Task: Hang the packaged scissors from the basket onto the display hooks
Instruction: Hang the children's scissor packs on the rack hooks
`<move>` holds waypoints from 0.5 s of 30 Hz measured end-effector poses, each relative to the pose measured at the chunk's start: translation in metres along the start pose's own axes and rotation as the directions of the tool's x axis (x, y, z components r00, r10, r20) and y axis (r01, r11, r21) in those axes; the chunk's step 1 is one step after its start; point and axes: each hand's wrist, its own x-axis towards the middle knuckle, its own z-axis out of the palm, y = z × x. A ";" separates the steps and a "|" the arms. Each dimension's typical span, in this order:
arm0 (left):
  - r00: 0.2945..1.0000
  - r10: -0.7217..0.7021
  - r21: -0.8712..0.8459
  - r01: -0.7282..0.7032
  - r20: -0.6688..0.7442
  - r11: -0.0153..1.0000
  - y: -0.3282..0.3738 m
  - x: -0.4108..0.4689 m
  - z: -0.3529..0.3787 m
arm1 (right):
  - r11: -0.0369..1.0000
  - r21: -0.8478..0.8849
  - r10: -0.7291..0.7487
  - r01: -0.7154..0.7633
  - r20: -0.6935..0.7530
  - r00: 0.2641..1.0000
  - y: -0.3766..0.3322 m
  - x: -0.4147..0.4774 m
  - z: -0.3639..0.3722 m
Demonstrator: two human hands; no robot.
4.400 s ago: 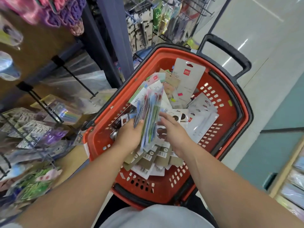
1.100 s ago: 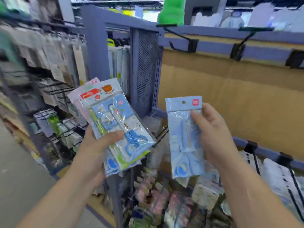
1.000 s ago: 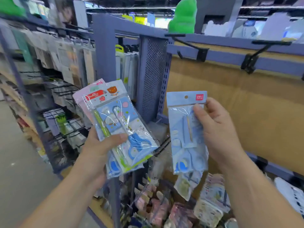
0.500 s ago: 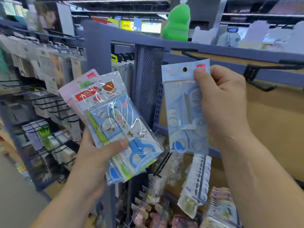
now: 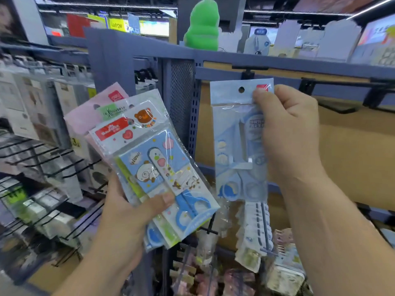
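Note:
My right hand (image 5: 288,133) grips a pale blue scissors pack (image 5: 237,146) by its upper right side and holds it upright. The pack's hanging hole sits just below the black display hook (image 5: 249,70) on the blue rail. My left hand (image 5: 126,218) grips a fanned stack of scissors packs (image 5: 149,163) from below, thumb across the front one, which shows cartoon animals and blue-handled scissors. A pink pack lies at the back of the stack. The basket is out of view.
A second empty black hook (image 5: 333,82) juts from the rail at the right. The brown backboard (image 5: 352,150) lies behind. Hanging goods fill lower hooks (image 5: 256,231) and the wire racks (image 5: 42,159) at left. A green toy (image 5: 202,24) stands on the top shelf.
I have lifted the blue pack from chest height up to the top rail, so its hole is now close under the hook. The left hand's stack has stayed about where it was.

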 end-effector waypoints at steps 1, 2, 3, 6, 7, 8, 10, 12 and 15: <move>1.000 -0.009 -0.007 0.009 0.000 1.000 0.000 0.001 -0.001 | 1.000 -0.003 -0.001 0.001 -0.008 1.000 0.000 0.000 0.000; 1.000 -0.011 -0.019 0.012 0.015 1.000 -0.001 0.002 -0.002 | 1.000 -0.006 -0.005 0.004 -0.015 1.000 0.000 0.000 0.001; 1.000 -0.019 -0.026 0.019 0.025 0.999 -0.001 0.002 -0.001 | 1.000 -0.005 -0.009 0.009 -0.019 1.000 0.000 0.000 0.001; 0.999 -0.016 -0.039 0.018 0.044 0.999 -0.005 0.004 -0.001 | 1.000 0.000 -0.009 0.009 -0.021 1.000 0.000 0.002 -0.001; 0.999 -0.017 -0.032 0.018 0.045 0.999 -0.005 0.004 0.001 | 1.000 0.001 -0.007 0.007 -0.024 1.000 0.001 0.003 -0.002; 0.999 -0.010 -0.022 0.011 0.050 1.000 -0.006 0.004 0.003 | 1.000 0.004 -0.006 0.007 -0.028 1.000 0.002 0.004 -0.003; 0.999 -0.009 -0.015 0.010 0.033 1.000 -0.007 0.005 0.006 | 1.000 0.005 -0.013 0.013 -0.027 1.000 0.003 0.007 -0.005; 1.000 -0.015 -0.014 0.016 0.021 1.000 -0.008 0.006 0.008 | 1.000 -0.004 -0.016 0.016 -0.008 1.000 0.005 0.009 -0.005; 0.999 -0.018 -0.009 0.018 0.034 1.000 -0.009 0.008 0.012 | 0.999 -0.038 -0.002 0.002 0.013 1.000 0.013 0.013 -0.005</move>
